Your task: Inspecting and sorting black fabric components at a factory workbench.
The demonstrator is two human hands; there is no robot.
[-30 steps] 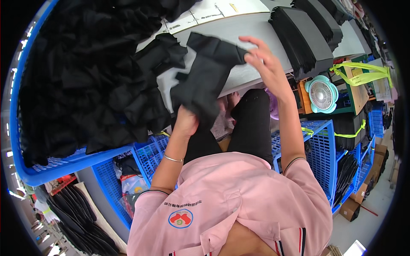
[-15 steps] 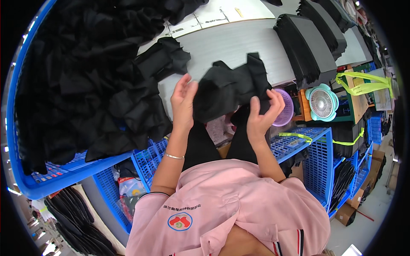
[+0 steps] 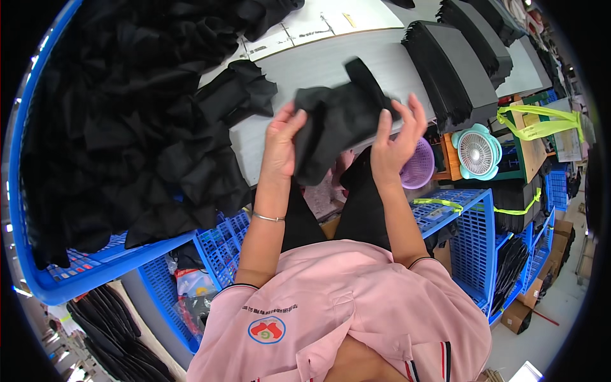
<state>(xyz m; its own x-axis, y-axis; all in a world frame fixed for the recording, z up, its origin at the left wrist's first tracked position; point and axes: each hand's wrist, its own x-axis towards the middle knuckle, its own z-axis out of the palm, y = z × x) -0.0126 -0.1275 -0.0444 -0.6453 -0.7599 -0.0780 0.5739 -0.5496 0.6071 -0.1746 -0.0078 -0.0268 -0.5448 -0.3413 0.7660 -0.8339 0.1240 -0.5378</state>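
A black cut piece of cloth [image 3: 340, 118] hangs slightly blurred in the air over the near edge of the grey table [image 3: 347, 54]. My left hand [image 3: 284, 137] grips its left edge between thumb and fingers. On the opposite side my right hand [image 3: 399, 143] pinches the right edge, its outer fingers raised. One narrow flap of the cloth sticks up at the top. Just left of my left hand, another loose black piece [image 3: 245, 92] lies on the table beside a big blue crate [image 3: 121, 264] heaped with crumpled black pieces [image 3: 133, 127].
Neat stacks of black pieces [image 3: 455, 73] stand at the table's right. Below them are a purple basket [image 3: 418, 167] and a small teal fan [image 3: 477, 153]. A blue plastic rack [image 3: 474, 245] stands by my right elbow. A marked white board [image 3: 318, 22] lies at the back.
Both hands have shifted and the black cloth has turned, its right end rising and its left end hanging lower. My right hand has moved up a little.
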